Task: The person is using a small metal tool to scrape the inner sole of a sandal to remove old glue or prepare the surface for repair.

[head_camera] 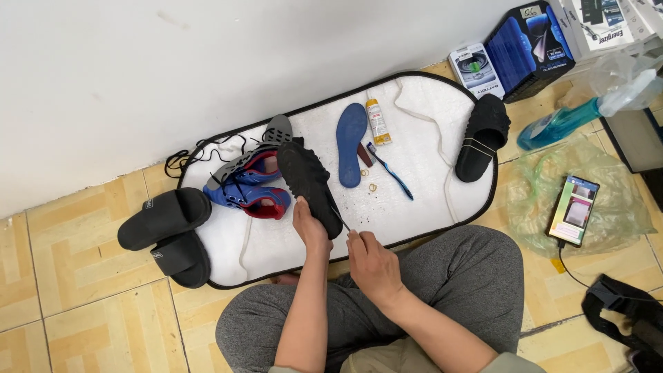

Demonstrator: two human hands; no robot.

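Nearest the camera, the person sits cross-legged in grey trousers (449, 290) at the near edge of the white mat (421, 131). The right hand (371, 266) is pinched shut around a thin pointed tool (340, 220), its tip touching the black shoe (309, 181). The left hand (310, 228) grips that shoe by its near end, fingers wrapped around it. The shoe is sole-up over the mat's near edge, its long axis running from the hands away towards the wall, leaning a little left, far end pointing at the mat's far-left corner. Just beside it on the left lies 1 blue and red shoe (250, 186) with loose black laces. Off the mat's left edge sit 2 black slides (169, 235) on the tiled floor. Further out, mid-mat, a blue insole (350, 144) lies lengthwise, a blue toothbrush (391, 170) and a small yellow tube (377, 121) to its right. By the far-right edge rests another black slide (483, 137). A phone (574, 209) lies on plastic to the right.
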